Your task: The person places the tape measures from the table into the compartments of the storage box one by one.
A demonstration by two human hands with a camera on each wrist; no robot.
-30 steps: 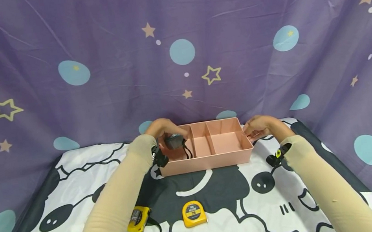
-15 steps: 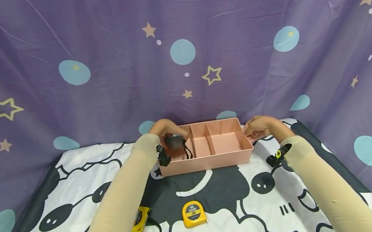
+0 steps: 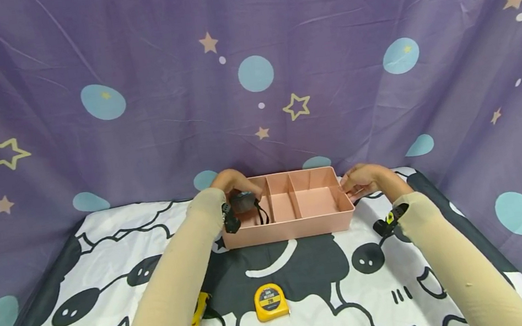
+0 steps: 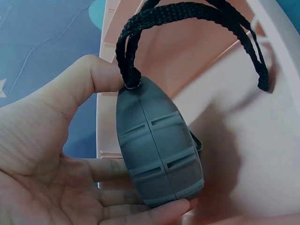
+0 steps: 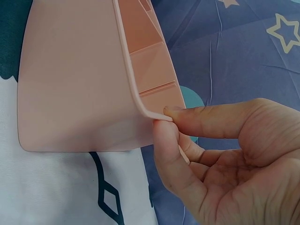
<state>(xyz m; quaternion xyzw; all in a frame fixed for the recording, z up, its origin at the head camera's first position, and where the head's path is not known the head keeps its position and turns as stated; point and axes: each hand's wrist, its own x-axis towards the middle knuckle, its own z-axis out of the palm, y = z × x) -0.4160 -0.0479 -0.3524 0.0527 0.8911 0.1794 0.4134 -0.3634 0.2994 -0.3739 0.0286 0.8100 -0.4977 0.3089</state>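
My left hand (image 3: 233, 181) reaches into the left compartment of a pink divided organizer box (image 3: 290, 230). It grips a dark grey tape measure (image 4: 157, 145) between thumb and fingers, and a metal hook juts from its side. The black wrist strap (image 4: 187, 11) of this tape measure loops over the compartment. At the other end of the box, my right hand (image 3: 363, 179) pinches the rim between thumb and forefinger, as the right wrist view shows (image 5: 220, 150).
On the cartoon-print cloth (image 3: 324, 324) in front of the box lies a yellow tape measure (image 3: 270, 302). Another yellow tape measure (image 3: 200, 309) with a black strap is partly hidden by my left forearm. A purple curtain (image 3: 331, 19) hangs right behind the box.
My left forearm has shifted slightly to the right, covering more of the strapped yellow tape measure. Both hands keep their grips, and the box stays in place.
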